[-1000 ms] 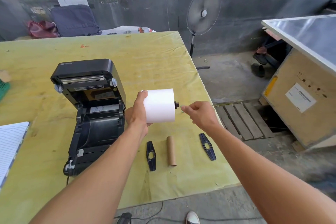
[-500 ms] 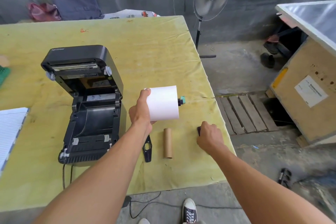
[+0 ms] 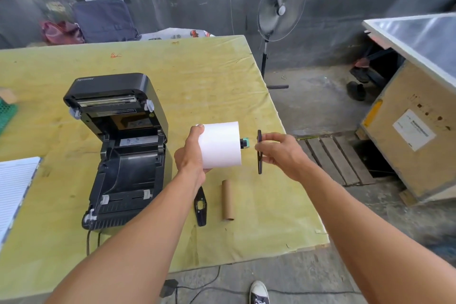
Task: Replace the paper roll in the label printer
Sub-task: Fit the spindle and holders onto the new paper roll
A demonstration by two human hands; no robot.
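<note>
The white paper roll (image 3: 219,144) is up in the air over the table's right half, just right of the open label printer (image 3: 123,150). The left hand (image 3: 190,153) is wrapped round its left end, much as it was half a second ago. A spindle (image 3: 245,143) with a teal tip sticks out of the roll's right end.

The right hand (image 3: 278,153) was down on the table then. It is now raised and pinches a black guide (image 3: 259,152), held upright and edge-on just right of the spindle tip with a small gap between them. The spot near the table's right edge where that guide lay is bare.

The table (image 3: 197,76) is covered in yellow-green sheeting. On its near side lie a second guide (image 3: 200,206) and, just right of it, a brown cardboard core (image 3: 227,200). A lined pad (image 3: 14,192) sits at the left edge.

Beyond the table's far right corner stands a fan (image 3: 281,7) against a dark wall. A wooden crate (image 3: 407,143) stands on the concrete floor to the right.

In all there are one roll, one empty core, two guides, one printer and one fan.
</note>
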